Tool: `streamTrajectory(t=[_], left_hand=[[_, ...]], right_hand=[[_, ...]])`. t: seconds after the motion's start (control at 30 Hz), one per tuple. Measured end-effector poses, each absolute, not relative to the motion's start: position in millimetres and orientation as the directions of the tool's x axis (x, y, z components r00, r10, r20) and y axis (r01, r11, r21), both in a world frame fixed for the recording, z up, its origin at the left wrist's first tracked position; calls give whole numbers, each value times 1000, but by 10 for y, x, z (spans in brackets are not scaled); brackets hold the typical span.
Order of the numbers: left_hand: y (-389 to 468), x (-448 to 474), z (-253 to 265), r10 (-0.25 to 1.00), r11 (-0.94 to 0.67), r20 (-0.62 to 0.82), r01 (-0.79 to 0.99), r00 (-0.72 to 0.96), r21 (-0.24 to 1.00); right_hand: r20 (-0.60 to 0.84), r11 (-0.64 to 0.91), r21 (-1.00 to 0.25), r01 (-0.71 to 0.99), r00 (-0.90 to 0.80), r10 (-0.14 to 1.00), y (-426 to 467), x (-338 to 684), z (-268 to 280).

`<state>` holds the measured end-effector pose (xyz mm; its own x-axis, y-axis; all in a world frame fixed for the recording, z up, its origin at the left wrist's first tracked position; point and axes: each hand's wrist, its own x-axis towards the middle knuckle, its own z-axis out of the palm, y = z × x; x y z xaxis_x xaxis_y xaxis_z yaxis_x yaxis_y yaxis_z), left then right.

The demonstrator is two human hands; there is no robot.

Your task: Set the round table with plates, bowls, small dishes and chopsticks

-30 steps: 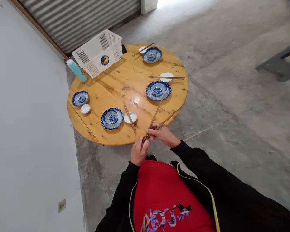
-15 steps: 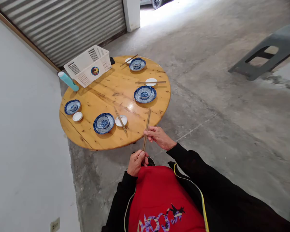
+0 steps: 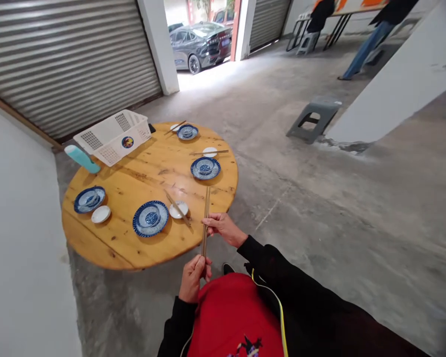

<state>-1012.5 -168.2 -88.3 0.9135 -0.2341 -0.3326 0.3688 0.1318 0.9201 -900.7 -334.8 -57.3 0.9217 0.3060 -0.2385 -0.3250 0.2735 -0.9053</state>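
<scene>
Between my two hands is a pair of brown chopsticks [image 3: 207, 206], pointing away from me over the near edge of the round wooden table [image 3: 134, 253]. My left hand [image 3: 194, 277] is closed round their lower end. Higher up, my right hand [image 3: 223, 227] pinches them near the middle. Closest to the hands on the table is a small white dish [image 3: 179, 209] with another pair of chopsticks [image 3: 177, 208] lying across it. Left of that dish stands a glass bowl [image 3: 150, 216] on a blue-patterned plate [image 3: 162, 231].
More blue-patterned plates with bowls [image 3: 205, 169] and white dishes [image 3: 100, 214] stand around the table. A white basket [image 3: 111, 136] and a turquoise bottle [image 3: 82, 159] are at the far left. A grey stool [image 3: 314, 119] stands right; a person in jeans [image 3: 367, 52] is beyond.
My view has tilted up and turned right, bringing the car, more floor and people into sight. Both hands keep hold of the chopsticks in much the same pose.
</scene>
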Motion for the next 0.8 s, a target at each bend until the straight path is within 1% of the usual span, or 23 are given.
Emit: streamTrajectory(t=[0.07,0.2,0.47,0.57,0.7,0.8], left_hand=[[-1446,-10173,-868,-242,109,-352,386,904,916],[-953,-10284,-859,-236,102,-381,412,894,905],[-42,-10574,-890,-132,132,-400,416,907,900],[163,-10647,-913,-85,179,-394,403,915,897],[292,-10648,-969,-54,253,-413,412,909,875],[335,-10573,-1025,-38,268,-413,407,910,873]], right_hand=[[-249,280,-904,-325,929,273,-3093,-9083,-600],[-271,270,-900,-343,924,269,-2572,-9198,-618],[-243,266,-909,-320,927,285,-1596,-9294,-590],[-247,235,-916,-324,920,304,-1321,-9304,-584],[-281,197,-914,-354,905,320,-1103,-9255,-588],[-315,173,-908,-382,893,323,-1032,-9156,-621]])
